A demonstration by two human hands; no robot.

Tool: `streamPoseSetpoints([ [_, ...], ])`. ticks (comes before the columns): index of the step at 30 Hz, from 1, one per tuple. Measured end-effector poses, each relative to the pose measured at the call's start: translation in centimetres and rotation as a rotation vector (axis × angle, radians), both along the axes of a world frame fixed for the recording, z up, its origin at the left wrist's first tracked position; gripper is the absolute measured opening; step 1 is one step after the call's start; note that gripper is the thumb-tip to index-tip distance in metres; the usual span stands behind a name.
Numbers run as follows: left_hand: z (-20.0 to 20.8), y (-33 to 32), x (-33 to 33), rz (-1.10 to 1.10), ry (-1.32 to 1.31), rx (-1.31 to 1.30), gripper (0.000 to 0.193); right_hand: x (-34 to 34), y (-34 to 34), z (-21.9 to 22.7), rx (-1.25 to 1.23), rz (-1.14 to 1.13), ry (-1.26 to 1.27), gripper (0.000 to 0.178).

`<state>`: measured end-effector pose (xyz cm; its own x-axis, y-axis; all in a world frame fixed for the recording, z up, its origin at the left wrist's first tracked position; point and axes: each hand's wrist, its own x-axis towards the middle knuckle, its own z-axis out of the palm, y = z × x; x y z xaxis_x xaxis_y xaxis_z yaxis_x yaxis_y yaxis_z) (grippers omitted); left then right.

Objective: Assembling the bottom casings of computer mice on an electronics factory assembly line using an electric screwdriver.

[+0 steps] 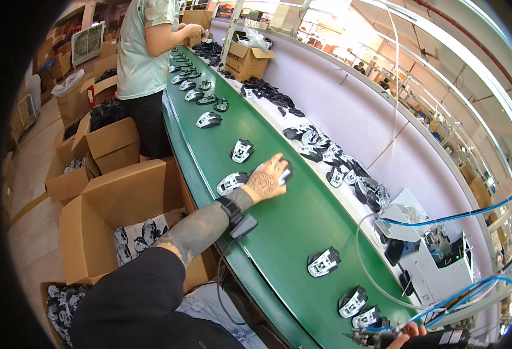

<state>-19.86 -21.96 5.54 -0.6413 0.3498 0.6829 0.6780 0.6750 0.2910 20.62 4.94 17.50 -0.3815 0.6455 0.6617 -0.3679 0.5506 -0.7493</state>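
My left hand (266, 178) reaches over the green conveyor belt (285, 250), its fingers curled over a black and white computer mouse shell (289, 173). Most of that shell is hidden under the hand. Right beside it lies another mouse shell (231, 183), and a further one (242, 150) sits slightly beyond. At the lower right edge my right hand (408, 335), only partly in view, is closed round a black power screwdriver (442, 338) whose tip points left. Near that tip several mouse shells (353, 302) rest on the belt, with a single one (324, 262) farther up.
Black and white mouse parts (331, 154) line the ledge right of the belt. A white machine (439, 262) with blue hoses (459, 218) stands there too. Cardboard boxes (128, 192) holding parts flank the left side, where another person (148, 58) works at the belt.
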Motion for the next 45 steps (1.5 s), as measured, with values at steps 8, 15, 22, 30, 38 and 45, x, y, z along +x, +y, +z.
streamPoseSetpoints([
  [8,-0.5,-2.6,-2.7,-0.043,-0.018,-0.214,0.064,1.9,-1.9,-2.5,0.089,-0.106,0.097,0.063],
  [15,4.9,-4.1,-2.0,-0.422,0.344,-0.347,0.067,1.8,-1.3,-2.7,0.093,-0.200,0.121,0.055],
  [22,8.2,-8.1,-7.0,0.495,0.167,-0.184,0.073,0.4,-0.4,-5.5,-0.021,-0.226,0.094,0.049],
  [30,0.3,-8.7,5.1,0.122,-0.370,-0.412,0.077,-0.4,-0.8,-6.2,0.027,-0.291,0.156,0.053],
  [38,3.7,-4.4,3.4,0.161,-0.079,0.176,0.051,-1.7,0.3,-7.9,0.042,-0.278,0.230,0.049],
  [45,2.1,0.9,1.9,-0.573,-0.303,-0.067,0.073,-2.2,-0.6,-8.1,0.055,-0.289,0.226,0.052],
])
